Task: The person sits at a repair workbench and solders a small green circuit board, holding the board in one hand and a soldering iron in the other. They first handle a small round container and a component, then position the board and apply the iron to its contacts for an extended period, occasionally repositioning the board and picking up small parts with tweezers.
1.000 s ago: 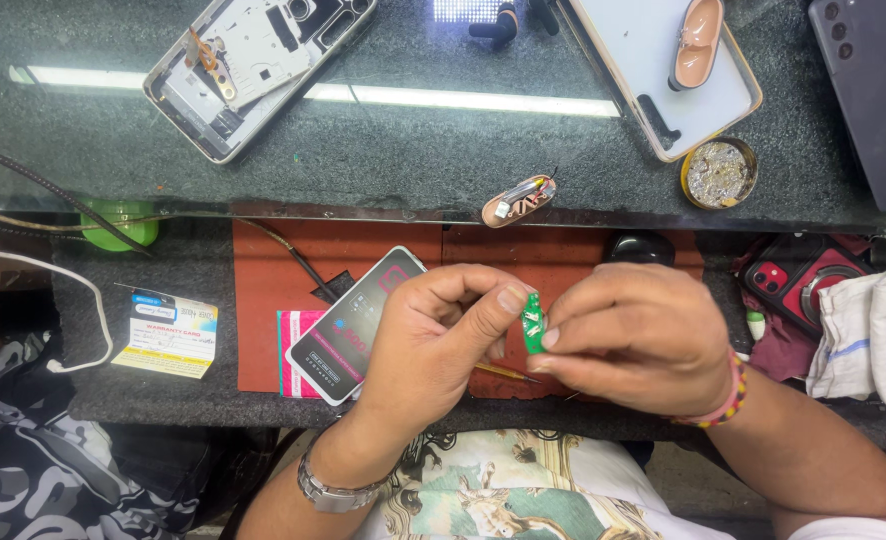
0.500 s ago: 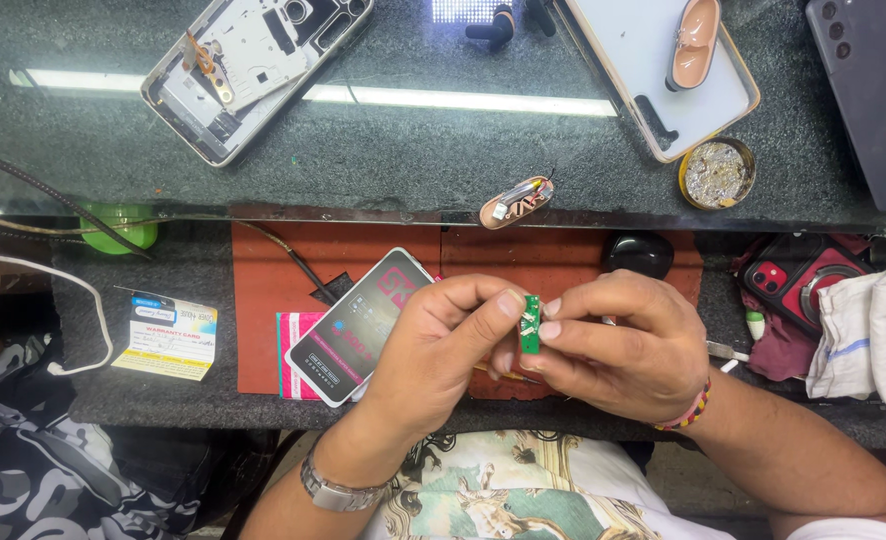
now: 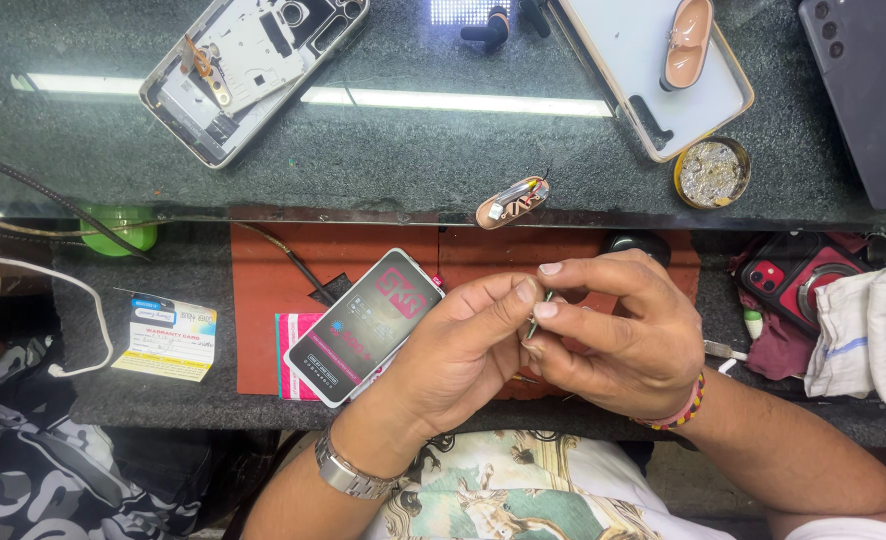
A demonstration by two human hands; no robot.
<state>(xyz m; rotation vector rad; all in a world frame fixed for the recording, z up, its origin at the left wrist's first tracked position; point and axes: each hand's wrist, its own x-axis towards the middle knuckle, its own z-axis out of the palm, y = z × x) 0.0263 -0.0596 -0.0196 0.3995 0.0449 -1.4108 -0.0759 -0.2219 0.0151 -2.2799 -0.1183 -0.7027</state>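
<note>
Dark speckled stone counter (image 3: pixel 413 160) and a lower shelf covered by a rust-red work mat (image 3: pixel 283 270) frame a repair bench seen from above, where the person's left hand (image 3: pixel 463 350) and right hand (image 3: pixel 618 330) meet at the centre. Both hands are nearly closed in a fine pinch, thumbs and forefingers pressed around a tiny thin green component (image 3: pixel 533 318), held edge-on between the fingertips just above the mat, seemingly raised close to the eye for inspection. A metal wristwatch (image 3: pixel 348 472) circles the left wrist; a beaded bracelet (image 3: pixel 678 410) sits on the right. At nine o'clock from the hands, a black smartphone with a pink-lettered screen film (image 3: pixel 368 325) lies tilted on the mat, partly beneath the left palm, kept within easy reach. Farther at nine o'clock rests a small printed card (image 3: pixel 166 335). At twelve o'clock, a small oval earbud part with coloured wires (image 3: pixel 513 202) sits at the counter's edge. At eleven o'clock lies an opened white phone frame (image 3: pixel 253 70); at one o'clock, a clear phone case (image 3: pixel 623 60) holding a pink earbud shell (image 3: pixel 685 42), beside a round tin of silvery wire (image 3: pixel 711 172). At three o'clock, a red phone (image 3: pixel 793 280) and a white cloth (image 3: pixel 868 330) lie well apart from the hands.
</note>
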